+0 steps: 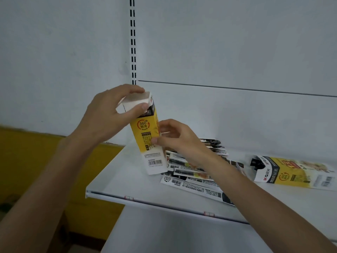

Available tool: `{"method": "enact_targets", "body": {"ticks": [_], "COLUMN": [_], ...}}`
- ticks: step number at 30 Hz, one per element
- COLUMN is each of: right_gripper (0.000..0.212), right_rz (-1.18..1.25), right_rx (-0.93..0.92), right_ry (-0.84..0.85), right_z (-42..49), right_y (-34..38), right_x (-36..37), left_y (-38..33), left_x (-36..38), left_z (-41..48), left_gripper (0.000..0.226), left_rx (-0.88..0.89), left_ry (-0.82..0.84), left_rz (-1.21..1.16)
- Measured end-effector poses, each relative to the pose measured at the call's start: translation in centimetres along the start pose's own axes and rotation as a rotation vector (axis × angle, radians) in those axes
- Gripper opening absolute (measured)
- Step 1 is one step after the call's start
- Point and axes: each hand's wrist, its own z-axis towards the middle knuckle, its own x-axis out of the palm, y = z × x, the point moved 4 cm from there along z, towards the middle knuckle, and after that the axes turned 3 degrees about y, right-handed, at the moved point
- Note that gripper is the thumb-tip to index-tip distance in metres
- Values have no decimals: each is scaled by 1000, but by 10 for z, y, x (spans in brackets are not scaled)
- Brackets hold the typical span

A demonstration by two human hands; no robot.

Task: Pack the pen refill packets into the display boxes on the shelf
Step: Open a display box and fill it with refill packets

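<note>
Packets [191, 172] lie in a loose, overlapping pile on the white shelf [127, 178], just right of the box [145, 137] and spreading from its foot toward the shelf's front edge. Some show barcodes and black print; none is inside the box's open top as far as can be seen.

The box is yellow and white and stands on end, leaning with its top to the left, its lower end down at the shelf beside the pile. Both hands hold it. The left hand [107, 114] grips the open top, thumb on the near face and fingers curled over the far rim, with a white flap sticking out toward the palm. The right hand [175, 137] pinches the box's right edge at mid-height, thumb on the printed front and fingers curled behind, its forearm crossing above the pile.

Well right of the box, a second box [291, 175] of the same print lies on its side on the shelf, its open end facing the pile. Behind the box rises a pale back panel [218, 52] with a slotted rail [133, 42].
</note>
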Motion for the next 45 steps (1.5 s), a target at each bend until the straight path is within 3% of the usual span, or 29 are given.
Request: {"method": "enact_targets", "body": {"ticks": [2,6,8,11,13,17,21,23,25,28,33,36,38,41,43,45], "right_gripper": [30,43,52,61,58,42,48,41,28,27,41,37,23,34,25,34], "right_rz": [77,-211,-437,-960,-1127,-1122,-1046,-1086,-1128,-1156,-1017,-975,-1007,-1079,-1083,-1029], "right_rx": [33,60,103,310,360,260,130,59,68,129,110,76,106,198,159,161], "right_ry": [23,125,152,254,266,172,151,162,255,374,220,197,261,384,320,208], "right_z": [-1,-11,-21,-41,-50,-53,-47,-44,-43,-45,-36,-33,-35,-40,-37,-35], "right_y": [-7,-15,-15,-32,-43,-44,-45,-42,-45,-59,-51,-48,-49,-57,-54,-46], "right_x": [8,-5,-31,-66,-76,-86,-95,-95,-90,-80,-94,-96,-91,-80,-81,-88], "left_y": [2,18,24,27,27,21,13,13,15,16,14,15,15,15,15,14], "left_x": [7,27,31,42,51,62,69,69,69,69,70,69,68,67,68,67], "left_z": [2,-3,-7,-11,-14,-15,-15,-16,-16,-15,-15,-16,-16,-16,-16,-16], "left_gripper": [53,55,51,42,45,36,34,35,34,32,33,33,34,34,34,34], "left_rx": [-51,-216,-251,-284,-309,-349,-292,-301,-323,-323,-304,-303,-295,-294,-294,-284], "left_ry": [35,81,7,-23,-11,-10,-11,-30,-46,-43,-42,-44,-46,-45,-44,-45], "left_rz": [-157,-469,-555,-615,-705,-844,-828,-823,-819,-814,-810,-806,-804,-788,-784,-771]}}
